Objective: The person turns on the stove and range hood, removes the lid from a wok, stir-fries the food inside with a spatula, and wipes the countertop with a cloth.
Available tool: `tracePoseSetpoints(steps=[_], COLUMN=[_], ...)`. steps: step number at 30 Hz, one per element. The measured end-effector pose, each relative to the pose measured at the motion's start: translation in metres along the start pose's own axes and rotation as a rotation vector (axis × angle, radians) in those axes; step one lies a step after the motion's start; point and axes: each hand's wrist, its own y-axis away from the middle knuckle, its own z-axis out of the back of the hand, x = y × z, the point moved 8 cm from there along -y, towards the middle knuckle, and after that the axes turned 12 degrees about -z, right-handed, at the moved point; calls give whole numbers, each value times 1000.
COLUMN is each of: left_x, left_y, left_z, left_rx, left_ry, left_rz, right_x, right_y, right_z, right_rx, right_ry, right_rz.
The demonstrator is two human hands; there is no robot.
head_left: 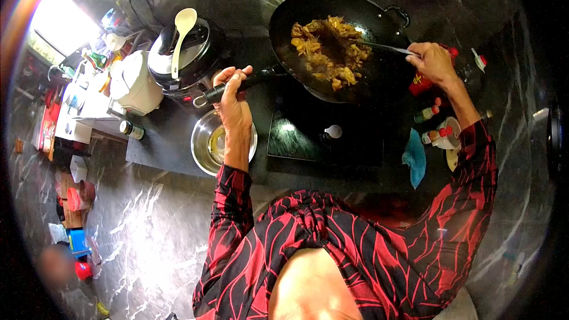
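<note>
My left hand point(235, 98) is closed around the black handle of a large dark wok point(314, 86), its thumb and fingers wrapped near the handle's end. Pieces of browned, saucy food point(344, 74) lie inside the wok, mostly along its middle. In my right hand point(435, 62) is the grey handle of a metal spatula point(379, 46). The spatula reaches in over the wok's right side, and its working end is hidden by the food. Below my left hand stands a steel bowl point(204, 151) with a little yellowish liquid in it.
A black cooktop point(302, 142) lies in front of the wok. To the left, a pale ladle point(185, 24) rests on a lidded cooker point(157, 62) beside a white appliance point(137, 86). A blue cloth point(415, 160) and several seasoning bottles point(427, 112) are at the right.
</note>
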Motion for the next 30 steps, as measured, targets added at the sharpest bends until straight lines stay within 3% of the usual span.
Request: tracePoseSetpoints(steps=[4, 8, 10, 15, 17, 21, 25, 30], left_x=[-7, -12, -12, -9, -7, -10, -10, -18], left_y=[4, 5, 5, 3, 2, 3, 4, 8], left_z=[10, 14, 19, 13, 13, 9, 8, 3], left_rx=[-123, -160, -164, -97, -76, -80, -86, -58], left_ry=[-225, -265, -357, -229, -207, -192, -158, -323], left_rz=[23, 20, 43, 0, -12, -17, -45, -106], right_x=[-15, -22, -38, -36, -21, 20, 23, 19], right_y=[-6, -8, -17, -44, -53, -53, -37, 2], right_z=[4, 21, 23, 33, 24, -12, -6, 53], right_rx=[69, -52, 66, -142, -294, -134, -169, -209], right_ry=[16, 32, 67, 192, 340, 616, 628, 704], right_rz=[-41, 3, -154, -70, 62, 193, 359, 452])
